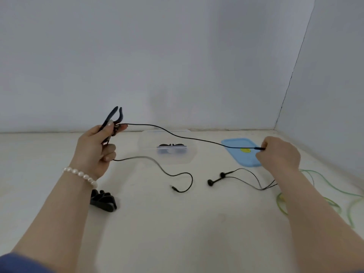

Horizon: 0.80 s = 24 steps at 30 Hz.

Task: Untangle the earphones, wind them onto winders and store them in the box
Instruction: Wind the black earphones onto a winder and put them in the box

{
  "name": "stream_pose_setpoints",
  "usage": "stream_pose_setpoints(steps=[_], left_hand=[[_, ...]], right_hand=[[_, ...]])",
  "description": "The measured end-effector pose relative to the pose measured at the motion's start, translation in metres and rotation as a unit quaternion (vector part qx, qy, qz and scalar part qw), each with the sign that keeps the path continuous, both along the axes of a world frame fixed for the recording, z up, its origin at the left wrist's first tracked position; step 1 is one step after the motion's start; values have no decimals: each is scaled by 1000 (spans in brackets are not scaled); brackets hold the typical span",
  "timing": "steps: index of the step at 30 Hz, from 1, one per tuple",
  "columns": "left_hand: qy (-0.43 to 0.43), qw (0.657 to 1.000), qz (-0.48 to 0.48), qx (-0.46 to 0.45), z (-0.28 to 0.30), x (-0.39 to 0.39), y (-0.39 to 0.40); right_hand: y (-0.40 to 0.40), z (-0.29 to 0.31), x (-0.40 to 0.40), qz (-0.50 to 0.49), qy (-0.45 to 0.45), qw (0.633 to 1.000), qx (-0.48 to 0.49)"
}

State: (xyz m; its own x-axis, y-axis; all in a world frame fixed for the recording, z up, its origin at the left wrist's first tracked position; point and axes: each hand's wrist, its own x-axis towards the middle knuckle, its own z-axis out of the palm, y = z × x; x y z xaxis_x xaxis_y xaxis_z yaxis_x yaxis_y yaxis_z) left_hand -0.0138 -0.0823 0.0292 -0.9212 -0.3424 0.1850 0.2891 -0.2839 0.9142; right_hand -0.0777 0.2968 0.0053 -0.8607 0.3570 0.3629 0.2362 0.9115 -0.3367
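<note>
Above the pale tabletop (177,223), seen from the head camera, the left hand (94,146) is raised with its fingers closed around a black fishbone-shaped winder (114,117), thumb pressing the black earphone cable (177,135) against it, probably to anchor the first turns. Out to the right, the right hand (279,154) pinches the same cable at a thicker inline piece (259,148), fingers curled shut, so the stretch between the hands runs nearly taut; that tension looks meant to keep the wraps tidy. Below the left hand a slack length sags to the table and ends in the plug (174,188). The two earbuds (215,179) lie on the surface just beside the right wrist, their thin leads passing under it. Behind the span sits the clear storage box (167,152), open, with one black wound set already inside, and its blue lid (241,152) lies flat next to it, presumably left off for loading. Spare black winders (103,200) wait by the left forearm, and a green cable (315,194) sprawls loosely at the right edge, not yet wound.
</note>
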Motion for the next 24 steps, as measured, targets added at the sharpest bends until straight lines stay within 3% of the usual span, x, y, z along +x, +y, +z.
stream_pose_setpoints(steps=[4,8,13,15,17,18,20,22,24], left_hand=[[3,998,-44,41,-1,0,2],[-4,992,-102,74,1,3,11],[-19,987,-130,95,1,5,26],[-21,987,-128,99,1,5,28],[-21,987,-122,103,0,5,29],[-20,987,-120,106,0,5,29],[-19,987,-115,110,0,5,29],[-20,987,-114,110,-1,6,30],[-22,987,-114,107,-2,6,31]], right_hand=[[-6,1,-1,29,-7,999,-12],[-20,-1,0,130,-103,984,-67],[-49,10,10,204,-208,954,75],[-61,19,17,238,-147,957,78],[-76,29,29,316,-32,948,-1],[-85,34,36,362,-23,930,-61],[-106,36,53,436,-134,884,-106],[-123,21,60,451,-256,855,-28],[-132,4,59,440,-284,851,27]])
